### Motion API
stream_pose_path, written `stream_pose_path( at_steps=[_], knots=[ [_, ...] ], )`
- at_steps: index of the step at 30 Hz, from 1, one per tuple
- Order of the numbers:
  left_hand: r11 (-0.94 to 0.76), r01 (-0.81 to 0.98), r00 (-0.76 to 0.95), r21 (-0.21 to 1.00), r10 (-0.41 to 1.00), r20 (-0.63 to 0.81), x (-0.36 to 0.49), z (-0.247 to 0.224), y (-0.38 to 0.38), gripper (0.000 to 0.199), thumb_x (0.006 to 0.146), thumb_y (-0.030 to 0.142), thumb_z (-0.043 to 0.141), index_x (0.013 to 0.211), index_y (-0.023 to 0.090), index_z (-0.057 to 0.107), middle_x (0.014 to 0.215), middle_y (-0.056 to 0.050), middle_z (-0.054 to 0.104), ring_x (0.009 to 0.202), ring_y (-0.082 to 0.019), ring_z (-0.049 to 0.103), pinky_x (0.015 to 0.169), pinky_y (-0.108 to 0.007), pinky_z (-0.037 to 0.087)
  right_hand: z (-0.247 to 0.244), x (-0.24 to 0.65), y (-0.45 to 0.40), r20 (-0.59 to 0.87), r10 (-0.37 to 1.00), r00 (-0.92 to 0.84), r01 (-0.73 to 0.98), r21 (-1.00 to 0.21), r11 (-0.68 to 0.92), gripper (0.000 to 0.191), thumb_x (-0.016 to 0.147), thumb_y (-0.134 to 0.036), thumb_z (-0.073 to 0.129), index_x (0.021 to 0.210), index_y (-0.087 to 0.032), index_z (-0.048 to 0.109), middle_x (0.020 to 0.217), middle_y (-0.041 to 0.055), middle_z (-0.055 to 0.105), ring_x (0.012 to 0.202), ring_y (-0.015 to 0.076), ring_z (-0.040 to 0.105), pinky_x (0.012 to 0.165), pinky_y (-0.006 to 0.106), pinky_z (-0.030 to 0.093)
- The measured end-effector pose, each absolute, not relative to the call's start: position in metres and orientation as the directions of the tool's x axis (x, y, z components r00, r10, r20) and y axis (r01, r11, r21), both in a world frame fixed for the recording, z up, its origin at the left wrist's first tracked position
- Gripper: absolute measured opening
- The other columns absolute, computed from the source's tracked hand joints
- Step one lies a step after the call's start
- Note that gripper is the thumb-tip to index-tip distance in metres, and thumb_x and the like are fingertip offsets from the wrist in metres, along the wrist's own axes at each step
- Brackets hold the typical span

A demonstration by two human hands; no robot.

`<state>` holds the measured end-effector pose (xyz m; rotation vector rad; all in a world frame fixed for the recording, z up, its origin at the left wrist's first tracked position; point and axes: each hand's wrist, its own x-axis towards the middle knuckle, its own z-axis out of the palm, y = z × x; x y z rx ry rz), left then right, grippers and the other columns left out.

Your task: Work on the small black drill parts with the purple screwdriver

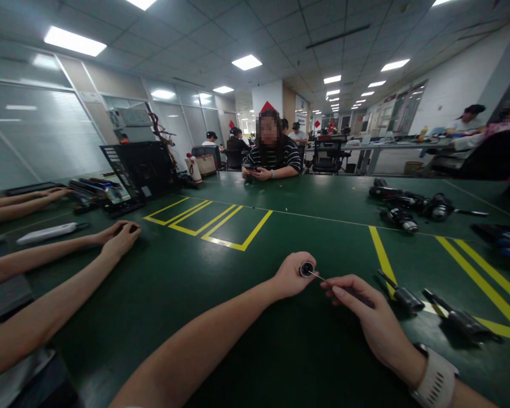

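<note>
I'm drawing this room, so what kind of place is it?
Probably an office workshop: a thin tool held to a round part, drill-like tools, and what looks like an open computer case on the green table.

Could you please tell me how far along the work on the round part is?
No finished step can be made out. The left hand holds the round part while the right hand holds the thin tool at the part's open end. Finishing that seems left; whether the two dark parts beside the right hand need work, I cannot tell.

Bright ceiling panels [246, 62] above green table [187, 294]
</note>
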<state>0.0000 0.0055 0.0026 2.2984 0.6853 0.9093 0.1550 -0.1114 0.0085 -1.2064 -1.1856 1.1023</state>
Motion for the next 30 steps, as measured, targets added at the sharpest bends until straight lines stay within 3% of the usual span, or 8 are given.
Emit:
stream_pose_path(
  at_steps=[8, 16, 25, 30],
  knots=[
    [-0.751, 0.289, 0.644, 0.593, 0.611, 0.460, -0.0001, 0.0014, 0.0070, 0.012, 0.073, 0.017, 0.060, 0.068, 0.016, 0.050, 0.068, 0.002, 0.049, 0.065, -0.011, 0.047, 0.065, -0.024, 0.038, 0.0063, 0.1561, -0.1123, 0.076, 0.993, 0.087, 0.085, -0.994, 0.068, 0.024, 0.079, -0.041, 0.060, 0.089, -0.021, 0.068, 0.092, 0.0051, 0.067, 0.086, 0.0229, 0.060, 0.077, 0.038, 0.045],
    [-0.693, 0.196, 0.647, 0.694, 0.623, 0.439, 0.0004, 0.0003, 0.0062, 0.017, 0.073, 0.022, 0.063, 0.066, 0.016, 0.048, 0.066, 0.003, 0.048, 0.063, -0.011, 0.045, 0.061, -0.022, 0.038, 0.0085, 0.1548, -0.1117, 0.060, 0.995, 0.074, 0.008, -0.998, 0.059, 0.022, 0.079, -0.039, 0.061, 0.091, -0.021, 0.068, 0.096, 0.0054, 0.067, 0.086, 0.0218, 0.060, 0.075, 0.036, 0.047],
    [-0.729, 0.345, 0.648, 0.591, 0.641, 0.412, 0.0001, 0.0020, 0.0067, 0.011, 0.072, 0.019, 0.061, 0.068, 0.016, 0.052, 0.068, 0.002, 0.051, 0.064, -0.012, 0.047, 0.069, -0.026, 0.040, 0.0045, 0.1568, -0.1131, 0.071, 0.994, 0.085, 0.081, -0.995, 0.064, 0.023, 0.079, -0.041, 0.060, 0.089, -0.021, 0.068, 0.090, 0.0046, 0.067, 0.086, 0.0230, 0.059, 0.077, 0.038, 0.045],
    [-0.715, 0.254, 0.666, 0.652, 0.618, 0.418, -0.0005, -0.0003, 0.0077, 0.013, 0.074, 0.023, 0.061, 0.069, 0.016, 0.051, 0.069, 0.002, 0.051, 0.065, -0.012, 0.048, 0.066, -0.024, 0.040, 0.0069, 0.1562, -0.1110, 0.062, 0.996, 0.068, 0.029, -0.998, 0.060, 0.021, 0.080, -0.039, 0.060, 0.091, -0.022, 0.068, 0.094, 0.0046, 0.067, 0.086, 0.0217, 0.060, 0.076, 0.036, 0.046]
  ],
)
